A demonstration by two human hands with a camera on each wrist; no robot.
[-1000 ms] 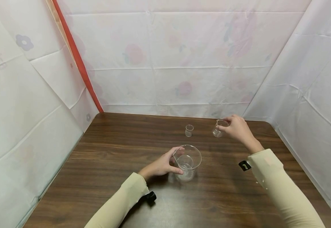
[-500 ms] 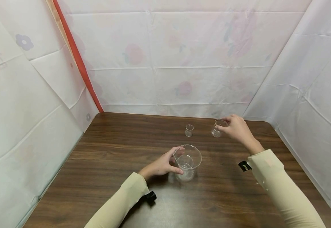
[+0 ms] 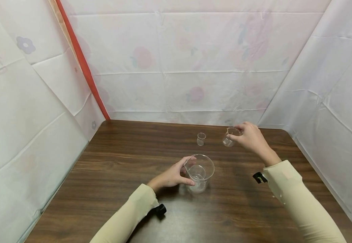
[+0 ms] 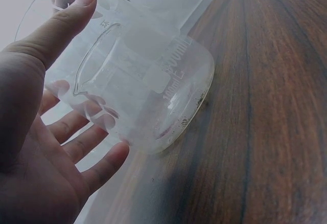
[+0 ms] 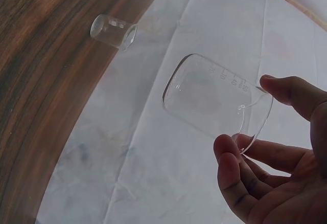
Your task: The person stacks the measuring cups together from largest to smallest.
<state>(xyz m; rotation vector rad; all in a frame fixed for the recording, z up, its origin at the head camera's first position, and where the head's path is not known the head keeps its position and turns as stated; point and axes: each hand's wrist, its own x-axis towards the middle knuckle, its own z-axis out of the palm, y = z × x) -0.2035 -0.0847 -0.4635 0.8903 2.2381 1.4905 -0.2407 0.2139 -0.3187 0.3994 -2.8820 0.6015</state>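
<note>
My left hand (image 3: 173, 174) holds the large glass beaker (image 3: 208, 170) at its left side, thumb in front and fingers behind. A medium beaker (image 3: 198, 172) sits inside it, and both stand on the wooden table. In the left wrist view, white volume marks show on the large beaker (image 4: 196, 65). My right hand (image 3: 252, 137) pinches a small beaker (image 3: 229, 141) near its rim between thumb and fingers. The right wrist view shows this small beaker (image 5: 204, 96) has a spout and a printed scale. To its left stands the tiniest beaker (image 3: 201, 139), untouched.
The brown wooden table (image 3: 112, 168) ends at a white patterned cloth (image 3: 164, 91) at the back, with more cloth along both sides. A red strip (image 3: 85, 67) runs down the back left corner.
My right hand has carried the small beaker slightly left, nearer to the tiniest beaker. My left hand and the large beaker have stayed in place.
</note>
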